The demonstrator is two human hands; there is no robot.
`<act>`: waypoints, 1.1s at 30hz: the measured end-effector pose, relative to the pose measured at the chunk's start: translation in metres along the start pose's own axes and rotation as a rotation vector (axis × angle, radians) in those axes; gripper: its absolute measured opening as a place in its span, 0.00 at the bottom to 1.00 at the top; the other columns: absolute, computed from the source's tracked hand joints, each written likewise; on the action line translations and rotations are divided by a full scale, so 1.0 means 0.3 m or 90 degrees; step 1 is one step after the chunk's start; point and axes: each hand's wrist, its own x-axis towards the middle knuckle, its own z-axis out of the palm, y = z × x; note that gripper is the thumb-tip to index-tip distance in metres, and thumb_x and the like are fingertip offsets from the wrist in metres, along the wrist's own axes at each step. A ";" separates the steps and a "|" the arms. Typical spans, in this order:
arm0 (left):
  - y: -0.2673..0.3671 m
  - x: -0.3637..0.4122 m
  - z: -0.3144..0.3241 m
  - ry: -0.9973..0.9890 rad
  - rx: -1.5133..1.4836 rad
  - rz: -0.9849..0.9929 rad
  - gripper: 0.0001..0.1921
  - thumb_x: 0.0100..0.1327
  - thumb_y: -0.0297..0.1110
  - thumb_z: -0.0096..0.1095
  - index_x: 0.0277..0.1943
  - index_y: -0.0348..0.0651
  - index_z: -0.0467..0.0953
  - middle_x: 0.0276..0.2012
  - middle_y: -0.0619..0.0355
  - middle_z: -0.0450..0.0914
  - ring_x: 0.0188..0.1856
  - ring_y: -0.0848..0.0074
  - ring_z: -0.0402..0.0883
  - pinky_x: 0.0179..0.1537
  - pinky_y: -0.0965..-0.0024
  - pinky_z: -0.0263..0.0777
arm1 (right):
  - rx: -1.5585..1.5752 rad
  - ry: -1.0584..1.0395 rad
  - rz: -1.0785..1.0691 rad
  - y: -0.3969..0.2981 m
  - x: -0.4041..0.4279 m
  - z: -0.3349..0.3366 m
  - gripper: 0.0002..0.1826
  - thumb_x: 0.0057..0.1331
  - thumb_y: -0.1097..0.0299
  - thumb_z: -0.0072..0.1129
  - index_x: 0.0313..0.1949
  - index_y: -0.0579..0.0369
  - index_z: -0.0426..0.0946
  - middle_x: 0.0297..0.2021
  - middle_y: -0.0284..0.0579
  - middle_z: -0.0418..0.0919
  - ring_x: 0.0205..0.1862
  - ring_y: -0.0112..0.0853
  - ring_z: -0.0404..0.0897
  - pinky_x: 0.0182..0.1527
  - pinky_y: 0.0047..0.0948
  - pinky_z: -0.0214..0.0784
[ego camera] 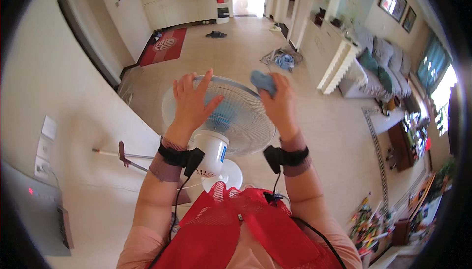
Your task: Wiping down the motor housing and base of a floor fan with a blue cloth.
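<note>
A pedestal fan stands upright before me, with a round wire guard (247,121), pale blue blades behind it, a white motor housing (211,151) and a white round base (232,175). My left hand (193,105) is spread over the upper left part of the guard, fingers apart and holding nothing; whether it touches the wires I cannot tell. At the guard's right edge, my right hand (282,103) grips a folded blue cloth (263,81) between thumb and fingers. Both wrists wear black straps with cables.
A white wall (84,107) with switches and a socket is close on the left, long-handled tools (136,156) leaning by it. Beyond the fan lie a red doormat (164,46), a dark slipper (216,34) and a heap of cloth (284,60). A white cabinet (324,51) and grey sofa (387,59) stand right.
</note>
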 end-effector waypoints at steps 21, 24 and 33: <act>0.090 0.073 0.056 0.002 0.040 0.114 0.31 0.61 0.59 0.66 0.65 0.55 0.76 0.63 0.46 0.69 0.68 0.47 0.63 0.68 0.37 0.50 | 0.164 -0.285 0.562 0.334 -0.292 -0.168 0.13 0.55 0.72 0.62 0.41 0.60 0.77 0.32 0.54 0.77 0.34 0.44 0.80 0.37 0.40 0.73; 0.103 0.075 0.053 0.003 0.045 0.098 0.30 0.62 0.58 0.66 0.64 0.55 0.76 0.62 0.47 0.70 0.68 0.46 0.63 0.69 0.37 0.49 | 0.111 -0.030 0.327 0.306 -0.299 -0.158 0.17 0.54 0.66 0.63 0.43 0.58 0.76 0.41 0.59 0.79 0.44 0.54 0.79 0.45 0.44 0.73; 0.111 0.073 0.048 0.030 0.027 0.108 0.28 0.60 0.52 0.70 0.61 0.53 0.77 0.59 0.49 0.72 0.66 0.49 0.65 0.67 0.38 0.51 | 0.132 -0.181 0.416 0.377 -0.336 -0.135 0.14 0.53 0.72 0.61 0.40 0.61 0.77 0.31 0.57 0.79 0.33 0.50 0.82 0.35 0.42 0.76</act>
